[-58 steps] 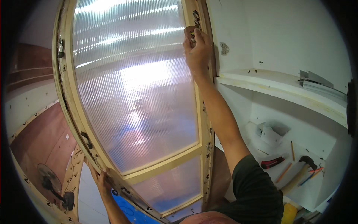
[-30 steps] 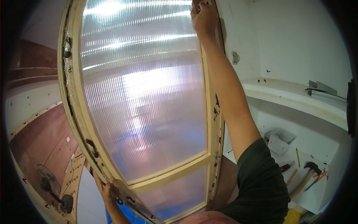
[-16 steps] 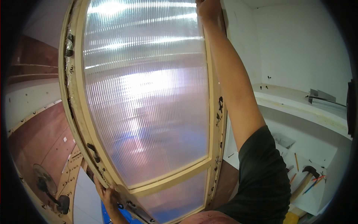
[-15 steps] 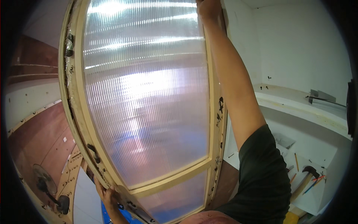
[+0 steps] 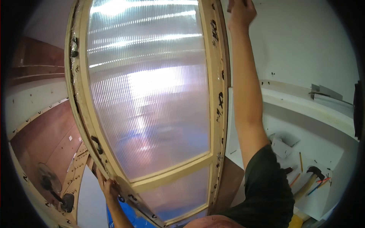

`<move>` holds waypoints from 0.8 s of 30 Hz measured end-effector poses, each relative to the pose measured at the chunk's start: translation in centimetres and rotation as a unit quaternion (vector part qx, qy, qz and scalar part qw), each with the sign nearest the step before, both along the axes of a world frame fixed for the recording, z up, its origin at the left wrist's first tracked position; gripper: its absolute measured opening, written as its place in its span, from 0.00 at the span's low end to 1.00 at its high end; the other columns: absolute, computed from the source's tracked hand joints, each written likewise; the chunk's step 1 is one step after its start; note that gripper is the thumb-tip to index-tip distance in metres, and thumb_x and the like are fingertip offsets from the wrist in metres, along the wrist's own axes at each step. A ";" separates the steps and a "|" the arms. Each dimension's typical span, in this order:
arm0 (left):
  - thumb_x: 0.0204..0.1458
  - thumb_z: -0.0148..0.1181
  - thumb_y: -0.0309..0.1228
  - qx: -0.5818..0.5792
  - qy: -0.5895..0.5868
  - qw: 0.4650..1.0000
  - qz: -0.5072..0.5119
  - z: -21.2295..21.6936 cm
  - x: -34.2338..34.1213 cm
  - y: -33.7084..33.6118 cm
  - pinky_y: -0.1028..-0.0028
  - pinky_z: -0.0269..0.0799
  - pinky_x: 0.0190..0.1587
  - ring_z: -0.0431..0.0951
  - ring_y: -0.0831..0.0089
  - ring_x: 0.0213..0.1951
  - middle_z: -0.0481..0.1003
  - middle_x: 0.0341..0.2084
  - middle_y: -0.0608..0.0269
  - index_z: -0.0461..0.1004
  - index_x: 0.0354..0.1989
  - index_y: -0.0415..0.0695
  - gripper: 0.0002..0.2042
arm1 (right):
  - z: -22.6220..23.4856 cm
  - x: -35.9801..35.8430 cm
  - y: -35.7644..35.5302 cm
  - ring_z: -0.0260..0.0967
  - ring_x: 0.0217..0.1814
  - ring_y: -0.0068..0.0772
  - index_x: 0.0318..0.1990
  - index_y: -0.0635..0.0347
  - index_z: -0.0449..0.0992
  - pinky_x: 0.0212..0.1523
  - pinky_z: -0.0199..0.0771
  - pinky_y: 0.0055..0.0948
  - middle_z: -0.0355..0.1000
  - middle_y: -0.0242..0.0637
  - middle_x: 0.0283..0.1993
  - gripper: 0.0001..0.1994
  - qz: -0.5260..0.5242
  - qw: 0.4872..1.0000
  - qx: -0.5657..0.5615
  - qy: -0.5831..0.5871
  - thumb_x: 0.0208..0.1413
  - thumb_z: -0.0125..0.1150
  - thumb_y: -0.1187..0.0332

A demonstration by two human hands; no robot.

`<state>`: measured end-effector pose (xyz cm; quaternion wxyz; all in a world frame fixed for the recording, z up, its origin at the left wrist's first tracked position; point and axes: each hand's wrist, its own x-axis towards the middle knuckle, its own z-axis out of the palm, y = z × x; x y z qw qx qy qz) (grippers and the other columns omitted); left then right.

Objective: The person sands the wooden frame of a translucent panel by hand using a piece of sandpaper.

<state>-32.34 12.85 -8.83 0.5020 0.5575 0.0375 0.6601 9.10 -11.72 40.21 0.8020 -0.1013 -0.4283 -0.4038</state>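
A tall door panel with a pale wooden frame (image 5: 173, 174) and a ribbed translucent sheet (image 5: 152, 110) stands in front of me. My left hand (image 5: 109, 187) is closed around the left edge of the frame, low down. Up high on the right, my right hand (image 5: 242, 14) is beside the panel's right edge with a small gap between. Its fingers are partly cut off by the top of the picture, so what they hold, if anything, is hidden. Dark handle-like fittings (image 5: 97, 144) sit along the frame's left side.
At right, a white shelf unit (image 5: 304, 102) holds metal pieces (image 5: 330, 95) above, with a hammer (image 5: 310, 182), pencils (image 5: 301, 162) and a small white box (image 5: 283, 146) below. A fan (image 5: 49, 180) stands at lower left. Blue sheeting (image 5: 133, 216) lies below the panel.
My right hand has come off the panel's upper right edge and moved to the right. The panel's right side appears slightly further left. My left hand keeps its hold.
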 end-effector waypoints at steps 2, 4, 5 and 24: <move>0.51 0.61 0.39 -0.004 0.004 1.000 -0.013 0.0 0.4 0.9 0.64 0.62 0.67 0.67 0.60 0.66 0.66 0.65 0.52 0.56 0.74 0.37 0.41 | -8.0 -1.0 -2.0 0.77 0.50 0.33 0.57 0.68 0.77 0.50 0.78 0.33 0.77 0.41 0.51 0.24 0.016 0.999 -0.037 0.016 0.61 0.70 0.59; 0.55 0.60 0.39 0.006 0.008 0.997 0.072 0.0 -1.9 0.0 0.64 0.61 0.68 0.66 0.60 0.67 0.66 0.66 0.51 0.58 0.73 0.37 0.37 | -17.9 -3.3 -1.7 0.73 0.46 0.21 0.57 0.66 0.77 0.43 0.73 0.22 0.76 0.33 0.47 0.20 0.113 0.989 -0.086 0.031 0.66 0.65 0.61; 0.58 0.57 0.39 0.015 0.008 0.990 0.141 0.7 -3.3 0.6 0.64 0.60 0.68 0.66 0.59 0.67 0.66 0.66 0.50 0.59 0.71 0.36 0.34 | -23.3 -4.2 -1.4 0.72 0.41 0.18 0.57 0.67 0.76 0.39 0.72 0.20 0.75 0.30 0.42 0.18 0.098 0.976 -0.178 0.073 0.67 0.63 0.63; 0.58 0.44 0.18 0.557 0.443 0.454 0.537 46.8 31.8 -15.6 0.50 0.53 0.75 0.47 0.50 0.77 0.38 0.81 0.65 0.39 0.80 0.50 0.40 | -71.1 -13.3 -10.1 0.79 0.50 0.28 0.59 0.67 0.77 0.53 0.79 0.28 0.81 0.40 0.49 0.24 0.350 0.710 -0.558 0.250 0.57 0.73 0.67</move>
